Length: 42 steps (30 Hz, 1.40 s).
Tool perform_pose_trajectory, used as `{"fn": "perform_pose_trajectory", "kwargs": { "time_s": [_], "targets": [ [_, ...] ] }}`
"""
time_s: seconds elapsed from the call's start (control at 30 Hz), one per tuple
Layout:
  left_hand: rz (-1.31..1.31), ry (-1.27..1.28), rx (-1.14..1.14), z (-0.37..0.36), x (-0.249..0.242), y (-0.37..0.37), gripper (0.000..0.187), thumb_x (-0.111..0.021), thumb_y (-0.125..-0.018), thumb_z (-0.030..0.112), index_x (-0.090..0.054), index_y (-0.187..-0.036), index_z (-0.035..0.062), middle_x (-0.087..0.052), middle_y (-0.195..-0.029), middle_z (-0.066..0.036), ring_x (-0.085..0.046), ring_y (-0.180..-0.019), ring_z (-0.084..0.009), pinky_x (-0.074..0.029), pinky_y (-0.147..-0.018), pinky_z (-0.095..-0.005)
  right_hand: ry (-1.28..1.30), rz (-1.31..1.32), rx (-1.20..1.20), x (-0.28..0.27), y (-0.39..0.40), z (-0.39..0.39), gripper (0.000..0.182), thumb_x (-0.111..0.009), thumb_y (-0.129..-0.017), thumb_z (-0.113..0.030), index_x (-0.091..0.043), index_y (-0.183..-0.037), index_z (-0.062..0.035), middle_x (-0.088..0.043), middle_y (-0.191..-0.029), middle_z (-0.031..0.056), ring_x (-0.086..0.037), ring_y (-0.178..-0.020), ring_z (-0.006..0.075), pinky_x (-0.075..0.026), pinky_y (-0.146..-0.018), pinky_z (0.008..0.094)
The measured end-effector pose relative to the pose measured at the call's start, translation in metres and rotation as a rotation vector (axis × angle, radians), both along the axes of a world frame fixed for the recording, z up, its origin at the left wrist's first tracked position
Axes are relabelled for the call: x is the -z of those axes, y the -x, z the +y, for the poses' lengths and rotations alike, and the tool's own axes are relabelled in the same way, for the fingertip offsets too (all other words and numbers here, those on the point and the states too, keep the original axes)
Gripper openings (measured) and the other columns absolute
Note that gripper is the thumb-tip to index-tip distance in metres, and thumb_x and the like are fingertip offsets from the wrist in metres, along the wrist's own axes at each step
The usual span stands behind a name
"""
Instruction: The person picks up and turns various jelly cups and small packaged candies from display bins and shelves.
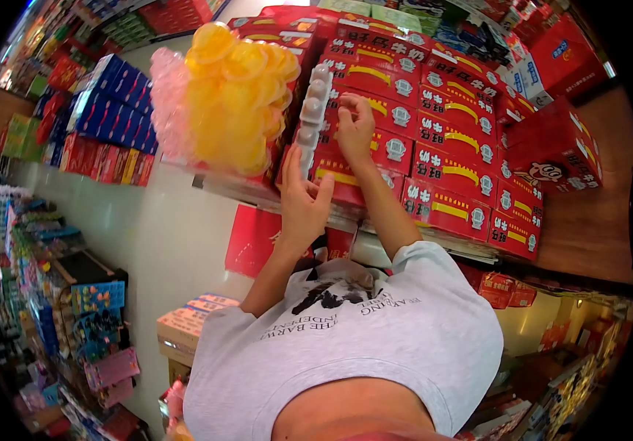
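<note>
A narrow clear plastic pack with a row of rounded compartments stands on red cartons, beside a tall stack of yellow rounded clear packs. My left hand is at the near end of the clear pack, fingers stretched up against it and thumb apart. Just right of the pack, my right hand hovers over the red cartons, its fingers loosely bent and apart, with nothing visible between them. Whether it touches the pack is unclear.
Pink packs stand left of the yellow stack. Blue boxes are piled farther left. A larger red box sits at the right on a brown wooden surface. An orange-topped carton lies low left, near my arm.
</note>
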State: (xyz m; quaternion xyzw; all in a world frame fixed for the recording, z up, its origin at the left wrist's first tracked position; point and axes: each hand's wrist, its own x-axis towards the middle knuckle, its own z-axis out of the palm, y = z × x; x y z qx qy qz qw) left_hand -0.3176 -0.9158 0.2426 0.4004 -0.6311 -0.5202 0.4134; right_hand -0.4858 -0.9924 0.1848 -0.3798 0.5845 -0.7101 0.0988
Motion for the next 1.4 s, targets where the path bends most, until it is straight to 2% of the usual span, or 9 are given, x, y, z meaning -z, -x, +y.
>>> {"fn": "perform_pose_trajectory", "kwargs": {
  "time_s": [0.07, 0.2, 0.4, 0.83, 0.9, 1.07, 1.3, 1.37, 1.4],
  "targets": [
    [0.018, -0.047, -0.044, 0.02, 0.002, -0.017, 0.07, -0.064, -0.091, 0.01, -0.026, -0.147, -0.0062, -0.049, -0.13, -0.018, -0.057, -0.067, -0.0096, -0.048, -0.06, -0.0234, 0.006, -0.026, -0.027, -0.01, -0.017, 0.018, 0.018, -0.056, -0.085, -0.001, -0.064, -0.101, 0.0008, -0.063, -0.108, 0.0118, -0.062, -0.092, 0.0191, -0.051, -0.075, 0.0294],
    [-0.059, -0.059, -0.175, 0.077, 0.005, -0.054, 0.065, -0.061, -0.095, 0.013, -0.028, -0.148, -0.0005, -0.06, -0.072, -0.002, -0.052, -0.058, -0.0056, -0.042, -0.054, -0.0201, 0.072, -0.035, -0.225, -0.015, -0.071, 0.078, 0.017, -0.058, -0.083, 0.0, -0.063, -0.099, 0.0, -0.063, -0.101, 0.0104, -0.062, -0.086, 0.0181, -0.051, -0.073, 0.0301],
    [-0.016, -0.211, -0.277, 0.178, -0.001, -0.089, 0.06, -0.056, -0.094, 0.005, -0.029, -0.148, -0.0007, -0.059, -0.114, -0.011, -0.057, -0.069, -0.0065, -0.047, -0.057, -0.023, -0.132, -0.051, -0.668, -0.023, -0.15, 0.185, 0.012, -0.061, -0.089, -0.004, -0.063, -0.101, -0.001, -0.064, -0.094, 0.0029, -0.059, -0.084, 0.0102, -0.048, -0.076, 0.0254],
    [0.099, -0.167, -0.938, 0.361, 0.007, -0.217, 0.06, -0.057, -0.087, 0.003, -0.036, -0.143, -0.0056, -0.058, -0.119, -0.014, -0.057, -0.069, -0.0112, -0.048, -0.062, -0.0263, -0.368, -0.038, -1.464, -0.026, -0.334, 0.322, 0.015, -0.062, -0.09, -0.008, -0.066, -0.1, 0.0027, -0.066, -0.082, 0.0068, -0.06, -0.073, 0.0103, -0.049, -0.064, 0.0255],
    [0.047, -0.155, -1.005, 0.386, 0.014, -0.242, 0.062, -0.051, -0.087, 0.001, -0.033, -0.146, 0.0022, -0.062, -0.082, -0.007, -0.057, -0.065, -0.0083, -0.045, -0.057, -0.024, -0.367, 0.051, -1.551, -0.025, -0.368, 0.342, 0.012, -0.06, -0.092, -0.006, -0.065, -0.101, 0.0007, -0.067, -0.089, 0.0039, -0.059, -0.079, 0.0081, -0.048, -0.07, 0.0231],
    [0.047, -0.091, -1.241, 0.457, 0.012, -0.316, 0.06, -0.052, -0.085, 0.0, -0.035, -0.143, 0.0, -0.059, -0.115, -0.01, -0.059, -0.067, -0.0116, -0.049, -0.061, -0.0264, -0.397, 0.012, -1.752, -0.031, -0.469, 0.414, 0.015, -0.06, -0.092, -0.008, -0.064, -0.103, 0.0026, -0.067, -0.087, 0.008, -0.063, -0.078, 0.0117, -0.052, -0.07, 0.0269],
    [0.105, -0.075, -1.521, 0.58, 0.029, -0.434, 0.064, -0.054, -0.078, -0.002, -0.039, -0.141, 0.0009, -0.058, -0.106, -0.009, -0.057, -0.065, -0.0098, -0.047, -0.059, -0.0249, -0.458, 0.198, -2.071, -0.01, -0.613, 0.532, 0.017, -0.059, -0.093, -0.01, -0.064, -0.104, 0.0027, -0.068, -0.091, 0.0105, -0.064, -0.081, 0.0164, -0.052, -0.075, 0.03],
    [0.174, -0.086, -1.584, 0.612, 0.048, -0.462, 0.065, -0.058, -0.077, 0.001, -0.039, -0.139, -0.0039, -0.055, -0.123, -0.015, -0.057, -0.074, -0.014, -0.049, -0.065, -0.0286, -0.355, 0.217, -2.154, 0.009, -0.649, 0.564, 0.018, -0.059, -0.093, -0.01, -0.065, -0.104, 0.0023, -0.068, -0.093, 0.0122, -0.065, -0.082, 0.0187, -0.052, -0.074, 0.0317],
    [0.263, -0.083, -1.641, 0.628, 0.049, -0.471, 0.064, -0.057, -0.077, 0.0, -0.04, -0.139, -0.0018, -0.058, -0.108, -0.011, -0.056, -0.07, -0.0116, -0.047, -0.061, -0.0261, -0.351, 0.314, -2.193, 0.007, -0.665, 0.582, 0.018, -0.06, -0.092, -0.011, -0.065, -0.104, 0.0021, -0.067, -0.094, 0.0132, -0.065, -0.083, 0.0201, -0.052, -0.074, 0.0324]
  ]
}}
